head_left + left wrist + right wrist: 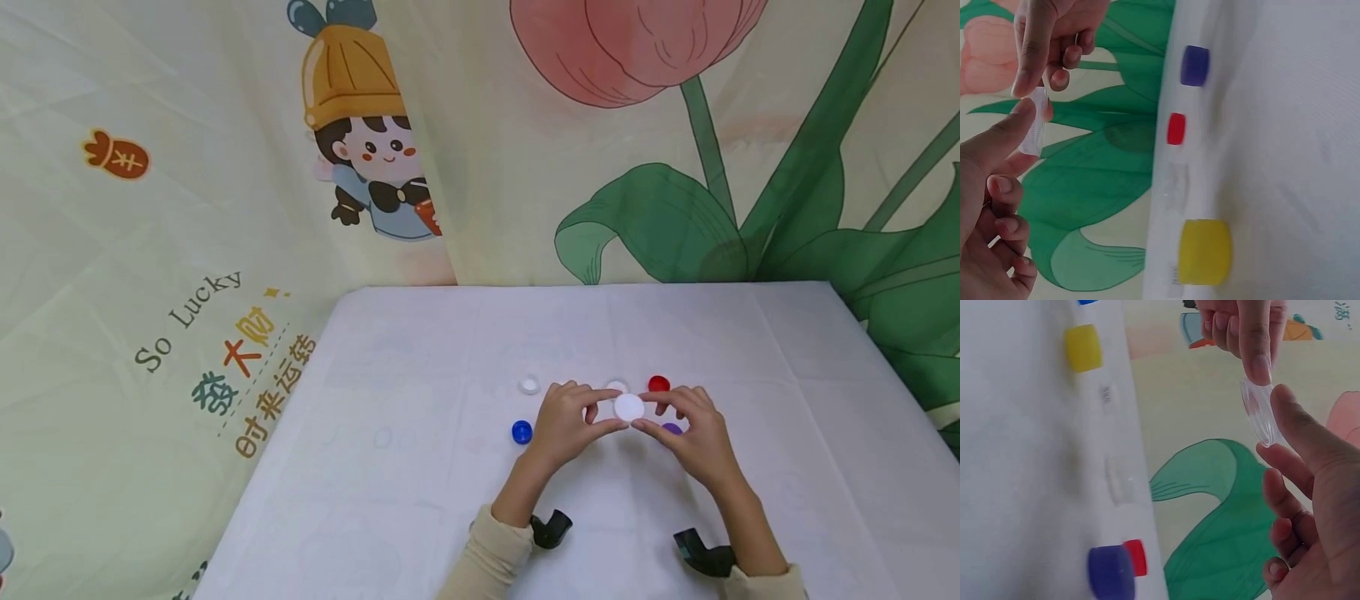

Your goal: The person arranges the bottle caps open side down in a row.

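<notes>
Both hands are raised over the white table, holding one thin white, see-through cap [628, 407] with a ridged edge [1257, 412]. My left hand [561, 423] pinches its left side between thumb and forefinger. From the right, my right hand [696, 435] pinches the opposite side the same way. A red cap [659, 383] lies just beyond the right fingers, and a purple cap [672, 428] is partly covered by the right hand. Left of the left hand is a blue cap [522, 432]. A yellow cap [1205, 252] appears in both wrist views, hidden in the head view.
One clear cap [529, 384] lies on the table behind the left hand; another clear cap [617, 385] shows partly behind the held one. The white-covered table [360, 517] reaches back to a printed cloth [487, 192]. Black wrist mounts [703, 553] jut inward from both sleeves.
</notes>
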`<state>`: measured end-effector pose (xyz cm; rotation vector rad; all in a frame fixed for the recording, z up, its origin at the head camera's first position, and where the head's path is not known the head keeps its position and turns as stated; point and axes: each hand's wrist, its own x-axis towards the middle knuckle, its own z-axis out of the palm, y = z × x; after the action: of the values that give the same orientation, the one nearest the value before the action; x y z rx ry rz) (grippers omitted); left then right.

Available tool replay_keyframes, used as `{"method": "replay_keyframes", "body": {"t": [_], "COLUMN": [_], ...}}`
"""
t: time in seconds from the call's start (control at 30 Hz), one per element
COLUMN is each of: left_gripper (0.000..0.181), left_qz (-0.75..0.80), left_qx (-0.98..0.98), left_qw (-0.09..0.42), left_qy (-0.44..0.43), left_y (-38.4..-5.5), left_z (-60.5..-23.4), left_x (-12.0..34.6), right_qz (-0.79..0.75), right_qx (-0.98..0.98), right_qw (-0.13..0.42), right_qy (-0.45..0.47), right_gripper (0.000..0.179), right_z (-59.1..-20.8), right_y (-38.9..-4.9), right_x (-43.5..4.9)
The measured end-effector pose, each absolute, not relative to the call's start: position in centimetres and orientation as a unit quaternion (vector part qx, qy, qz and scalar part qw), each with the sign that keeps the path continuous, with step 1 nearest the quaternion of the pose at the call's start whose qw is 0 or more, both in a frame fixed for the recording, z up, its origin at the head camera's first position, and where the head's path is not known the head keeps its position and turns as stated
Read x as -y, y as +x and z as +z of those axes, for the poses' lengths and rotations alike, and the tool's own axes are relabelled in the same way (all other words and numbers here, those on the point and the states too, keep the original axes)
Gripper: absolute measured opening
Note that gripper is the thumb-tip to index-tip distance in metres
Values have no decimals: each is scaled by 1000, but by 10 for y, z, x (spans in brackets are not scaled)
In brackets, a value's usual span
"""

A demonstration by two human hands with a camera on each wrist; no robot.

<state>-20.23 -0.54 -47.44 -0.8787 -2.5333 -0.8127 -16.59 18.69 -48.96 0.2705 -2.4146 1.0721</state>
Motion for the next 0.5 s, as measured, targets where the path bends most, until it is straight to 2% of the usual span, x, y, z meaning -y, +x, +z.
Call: {"method": "replay_keyframes", "body": {"t": [0.27,0.5], "left_gripper": [42,40], "left_qz": [-216,-152], "left_qx": [919,939], "left_qw": [131,96], "left_qy": [-303,-293], "left_y": [-212,-214], "left_z": [-494,-507], "left_x": [0,-5], "right_qz": [371,328], "right_qx": [903,931], "right_qw": [198,131], "right_qy": [92,89], "right_gripper": [36,40], "right_z": [-515,-530], "right_y": [-174,-178], "right_x": [-191,-191]}}
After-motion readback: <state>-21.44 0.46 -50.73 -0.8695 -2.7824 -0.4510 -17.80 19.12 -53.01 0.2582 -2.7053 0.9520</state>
